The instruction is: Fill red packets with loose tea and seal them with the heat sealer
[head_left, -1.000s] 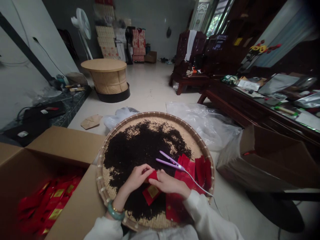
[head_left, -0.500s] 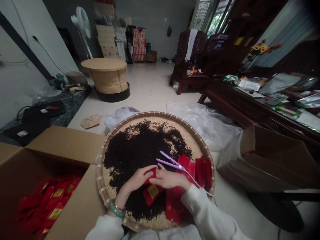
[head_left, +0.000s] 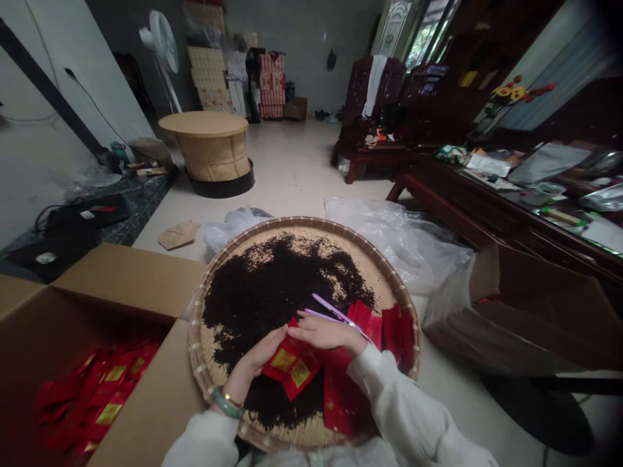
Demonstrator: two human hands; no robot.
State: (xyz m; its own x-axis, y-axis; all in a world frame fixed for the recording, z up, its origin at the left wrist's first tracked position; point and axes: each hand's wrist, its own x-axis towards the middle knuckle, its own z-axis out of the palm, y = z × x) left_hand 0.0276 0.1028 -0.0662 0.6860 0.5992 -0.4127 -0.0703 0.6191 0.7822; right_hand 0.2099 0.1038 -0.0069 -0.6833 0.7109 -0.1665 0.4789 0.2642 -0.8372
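Note:
A red packet with a gold label [head_left: 283, 360] is held over the dark loose tea leaves. My left hand [head_left: 263, 349] is closed on its left edge. My right hand [head_left: 327, 332] comes over its top from the right, fingers together and gripping the upper end. A second red packet [head_left: 300, 376] lies right beside it, partly overlapped. Behind my right hand rests a small lilac hair straightener [head_left: 328, 303], its plates apart and its lower part mostly covered. More red packets [head_left: 396, 334] lie at the right of the round bamboo tray [head_left: 197, 353], and others under my right forearm.
At left an open cardboard box [head_left: 160, 383] contains several red packets with gold labels [head_left: 109, 389]. Another cardboard box [head_left: 530, 311] stands at right. Clear plastic sheeting [head_left: 394, 240] lies behind the tray. A dark wooden table [head_left: 438, 201] runs along the right.
My hands have brought the held packet from a folded, mostly hidden position to label-side up, beside the second packet. My right hand has shifted up over its top, covering more of the straightener.

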